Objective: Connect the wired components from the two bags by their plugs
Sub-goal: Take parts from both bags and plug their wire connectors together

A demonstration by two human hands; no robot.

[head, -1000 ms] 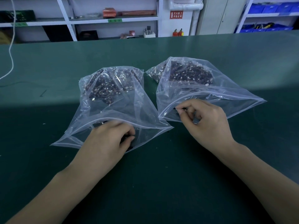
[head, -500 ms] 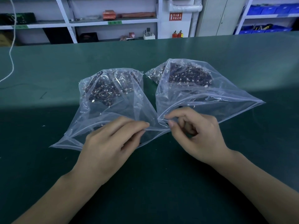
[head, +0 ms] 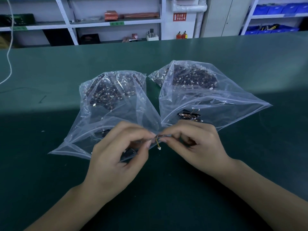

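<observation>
Both hands have left the bag mouths since a second ago and now meet in front of them. The left hand (head: 116,157) and right hand (head: 191,144) each pinch narrowly on a small dark wired component (head: 162,136), held between the fingertips just above the green table mat (head: 166,189). A short yellow lead with a white plug (head: 159,148) hangs free below the pinch. Whether two separate parts are held (one per hand) cannot be told. The left clear plastic zip bag (head: 106,117) and the right clear plastic zip bag (head: 216,104) lie open, touching at their near corners, both well stocked. Judgement: retrieval is done; mating the plugs comes next, and the dangling plug is not yet joined.
</observation>
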